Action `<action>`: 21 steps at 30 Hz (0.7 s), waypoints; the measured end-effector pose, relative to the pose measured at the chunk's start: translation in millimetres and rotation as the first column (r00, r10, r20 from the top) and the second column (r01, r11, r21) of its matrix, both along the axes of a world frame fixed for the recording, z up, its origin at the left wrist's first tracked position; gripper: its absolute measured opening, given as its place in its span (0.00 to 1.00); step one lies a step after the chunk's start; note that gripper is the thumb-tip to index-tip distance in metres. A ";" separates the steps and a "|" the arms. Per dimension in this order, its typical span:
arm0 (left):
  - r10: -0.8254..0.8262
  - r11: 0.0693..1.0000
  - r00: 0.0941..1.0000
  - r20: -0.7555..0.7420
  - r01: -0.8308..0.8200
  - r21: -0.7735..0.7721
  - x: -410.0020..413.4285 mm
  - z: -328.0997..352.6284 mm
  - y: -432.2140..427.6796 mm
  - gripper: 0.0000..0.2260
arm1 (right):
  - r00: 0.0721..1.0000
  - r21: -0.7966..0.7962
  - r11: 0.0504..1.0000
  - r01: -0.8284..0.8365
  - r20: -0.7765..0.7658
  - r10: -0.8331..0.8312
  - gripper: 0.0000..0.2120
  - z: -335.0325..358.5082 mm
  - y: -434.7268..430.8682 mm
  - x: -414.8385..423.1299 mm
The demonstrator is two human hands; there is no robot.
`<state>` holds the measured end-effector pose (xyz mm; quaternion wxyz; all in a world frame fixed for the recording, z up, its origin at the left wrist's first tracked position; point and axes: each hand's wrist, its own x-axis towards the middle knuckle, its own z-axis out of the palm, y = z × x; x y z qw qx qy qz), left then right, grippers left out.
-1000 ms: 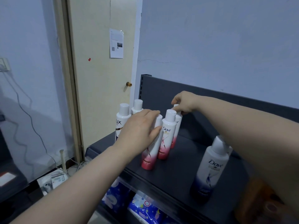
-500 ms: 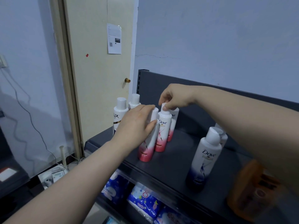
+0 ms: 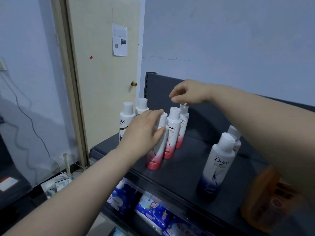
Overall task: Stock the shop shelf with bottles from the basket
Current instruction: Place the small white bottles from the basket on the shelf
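Three pink-and-white Dove bottles stand in a row on the dark shelf [image 3: 184, 169]. My left hand [image 3: 144, 133] grips the front pink bottle [image 3: 156, 157] near its top, thumb on the near side. My right hand [image 3: 189, 92] hovers with curled, pinched fingers just above the cap of the middle pink bottle [image 3: 173, 132], holding nothing. The rear pink bottle [image 3: 183, 123] stands right under that hand. A blue-and-white Dove bottle [image 3: 216, 167] stands further right, with another bottle [image 3: 236, 135] behind it.
Two white Lux bottles [image 3: 127, 119] stand at the shelf's left end. A blurred orange object [image 3: 267, 198] sits at the lower right under my right arm. Blue packets [image 3: 151, 213] fill the shelf below. A door [image 3: 102, 74] stands left of the shelf.
My right hand has let go of the middle pink bottle's cap and lifted slightly above it. My left hand stays on the front pink bottle.
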<state>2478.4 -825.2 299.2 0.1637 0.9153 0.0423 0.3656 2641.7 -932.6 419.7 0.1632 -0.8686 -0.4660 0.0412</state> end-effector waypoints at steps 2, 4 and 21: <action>0.003 1.000 1.000 0.006 -0.003 0.002 -1.7 -0.2 -1.0 0.21 | 0.997 0.055 0.997 0.051 0.055 -0.054 0.12 4.4 -5.9 4.1; 0.015 1.000 0.999 0.032 -0.016 0.026 -2.8 0.9 -3.6 0.21 | 0.989 0.082 0.993 0.086 0.110 -0.095 0.14 7.5 -14.5 7.3; -0.296 0.950 0.946 0.135 0.276 0.149 36.3 66.7 -151.7 0.22 | 0.877 0.122 0.935 0.333 0.324 -0.354 0.21 42.5 -218.7 -57.4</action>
